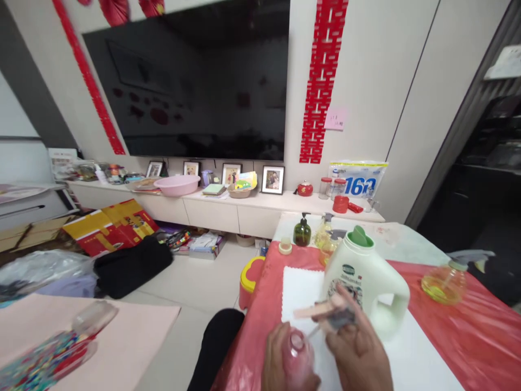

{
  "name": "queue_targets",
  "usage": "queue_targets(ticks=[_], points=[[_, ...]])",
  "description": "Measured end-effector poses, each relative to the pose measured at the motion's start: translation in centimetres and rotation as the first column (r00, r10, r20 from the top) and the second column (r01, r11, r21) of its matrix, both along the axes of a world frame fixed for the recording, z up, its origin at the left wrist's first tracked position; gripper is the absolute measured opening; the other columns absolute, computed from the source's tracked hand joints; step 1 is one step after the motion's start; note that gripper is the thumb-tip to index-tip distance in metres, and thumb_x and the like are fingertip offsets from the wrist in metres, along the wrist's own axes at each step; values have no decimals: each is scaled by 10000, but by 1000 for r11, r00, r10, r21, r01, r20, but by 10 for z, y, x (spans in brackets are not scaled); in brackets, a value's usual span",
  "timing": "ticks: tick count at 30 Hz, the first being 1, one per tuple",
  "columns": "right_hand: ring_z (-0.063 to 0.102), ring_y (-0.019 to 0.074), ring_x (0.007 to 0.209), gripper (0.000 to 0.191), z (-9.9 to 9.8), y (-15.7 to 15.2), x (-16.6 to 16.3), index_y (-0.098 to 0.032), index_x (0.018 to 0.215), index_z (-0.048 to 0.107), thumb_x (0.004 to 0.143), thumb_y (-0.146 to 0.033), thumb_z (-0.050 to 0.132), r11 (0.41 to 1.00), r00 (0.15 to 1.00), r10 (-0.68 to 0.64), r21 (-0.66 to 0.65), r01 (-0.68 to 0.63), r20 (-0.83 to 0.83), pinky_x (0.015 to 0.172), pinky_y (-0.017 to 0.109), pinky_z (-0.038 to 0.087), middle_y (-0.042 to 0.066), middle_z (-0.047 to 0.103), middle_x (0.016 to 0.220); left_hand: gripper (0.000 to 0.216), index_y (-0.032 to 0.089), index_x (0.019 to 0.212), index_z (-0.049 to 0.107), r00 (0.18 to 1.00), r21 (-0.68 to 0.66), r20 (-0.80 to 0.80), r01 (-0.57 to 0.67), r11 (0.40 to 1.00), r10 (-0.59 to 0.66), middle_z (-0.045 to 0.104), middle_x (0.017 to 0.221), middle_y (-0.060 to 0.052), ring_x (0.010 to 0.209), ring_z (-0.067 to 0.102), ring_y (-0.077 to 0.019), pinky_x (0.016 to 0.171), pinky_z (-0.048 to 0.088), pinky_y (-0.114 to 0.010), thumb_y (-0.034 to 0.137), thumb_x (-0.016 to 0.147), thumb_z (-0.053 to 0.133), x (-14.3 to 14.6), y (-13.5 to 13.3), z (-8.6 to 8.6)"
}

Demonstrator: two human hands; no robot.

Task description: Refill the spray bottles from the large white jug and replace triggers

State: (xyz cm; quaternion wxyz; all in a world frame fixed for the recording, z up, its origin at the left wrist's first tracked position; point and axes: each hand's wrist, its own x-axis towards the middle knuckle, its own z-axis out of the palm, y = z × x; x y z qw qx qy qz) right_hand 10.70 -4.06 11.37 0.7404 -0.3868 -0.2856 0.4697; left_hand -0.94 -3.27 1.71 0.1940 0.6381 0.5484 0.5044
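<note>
The left hand [274, 355] is wrapped around a pink bottle [298, 358], which stands mouth-up near the lower edge of the view, over the near end of a white sheet [303, 288]. The right hand [360, 347], just beside it, is closed on what appears to be a grey spray head [342, 319], its thin tube [314, 332] slanting toward the bottle's neck. Stage, as judged: the bottle's mouth is uncovered, and the spray head is off and not yet seated. Beyond the hands stands a pale green jug [380, 279], with a green piece [360, 237] in its mouth; to its right, a yellow-tinted spray bottle [443, 283] on the red cover [472, 336] has its head fitted. Behind, a dark green pump bottle [302, 232] stands upright. Motion blurs the right fingers; whether the tube touches the neck cannot be told. The pink bottle's contents are unclear, its base is out of sight, and the jug partly hides another spray bottle [329, 251].
</note>
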Motion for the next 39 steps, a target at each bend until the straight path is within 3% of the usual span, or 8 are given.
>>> queue_targets(ticks=[5, 9, 12, 15, 21, 32, 36, 39], points=[[668, 145, 827, 661, 59, -11, 52, -179, 1290, 610, 719, -275, 928, 944, 960, -281, 185, 275, 10, 818, 303, 626, 90, 614, 1170, 657, 137, 1341, 507, 997, 105, 9, 76, 992, -78, 640, 1253, -194, 1178, 665, -343, 1032, 567, -527, 523, 848, 704, -6, 0, -16], [644, 129, 829, 508, 72, -23, 87, -157, 1183, 672, 740, -255, 901, 927, 930, -337, 221, 302, 143, 764, 248, 603, 112, 617, 1167, 699, 157, 1360, 483, 995, 178, -15, 103, 979, -102, 628, 1247, -187, 1171, 664, -334, 997, 585, -531, 596, 858, 692, -9, 5, -14], [654, 163, 802, 514, 51, -30, 103, -154, 1206, 672, 769, -323, 885, 991, 913, -130, 63, 114, 388, 696, 250, 585, 128, 649, 1116, 738, 175, 1379, 474, 996, 194, -8, 90, 977, -91, 626, 1232, -179, 1155, 662, -334, 977, 589, -548, 655, 856, 675, -8, 5, -10], [647, 156, 757, 407, 15, -32, 111, -146, 1100, 687, 826, -411, 829, 993, 736, 40, -108, 45, 676, 656, 219, 554, 76, 665, 918, 739, 188, 1382, 477, 997, 200, 12, 76, 977, -79, 620, 1231, -174, 1149, 658, -330, 962, 594, -545, 671, 855, 666, -7, 4, -8], [643, 123, 875, 142, -32, -22, 104, -197, 1057, 647, 941, -267, 605, 985, 223, -156, 134, 111, 962, 757, 213, 527, 10, 650, 1005, 704, 204, 1399, 479, 994, 190, 19, 102, 976, -107, 611, 1247, -162, 1158, 652, -313, 979, 586, -529, 603, 861, 695, -8, 3, -8], [644, 143, 942, 206, -61, -28, 89, -211, 954, 682, 974, -224, 478, 992, 114, -97, 105, -69, 989, 783, 255, 538, 7, 661, 1061, 765, 203, 1431, 446, 991, 181, -31, 137, 974, -134, 596, 1275, -164, 1196, 635, -319, 1002, 575, -529, 487, 810, 790, -13, 4, -9], [649, 154, 972, 206, -43, -31, 124, -208, 1020, 696, 1001, -382, 587, 958, 172, -244, 209, 195, 954, 885, 277, 529, 17, 672, 1055, 712, 199, 1402, 475, 994, 201, 2, 110, 973, -113, 610, 1247, -157, 1160, 648, -310, 976, 587, -511, 527, 833, 751, -10, 4, -7], [644, 176, 934, 342, -31, -22, 159, -176, 1099, 679, 943, -480, 680, 829, 224, -406, 253, 499, 886, 896, 319, 529, 60, 662, 1076, 699, 193, 1400, 475, 994, 224, 8, 103, 969, -108, 613, 1238, -159, 1146, 648, -303, 967, 589, -503, 551, 853, 721, -7, 4, -6]])
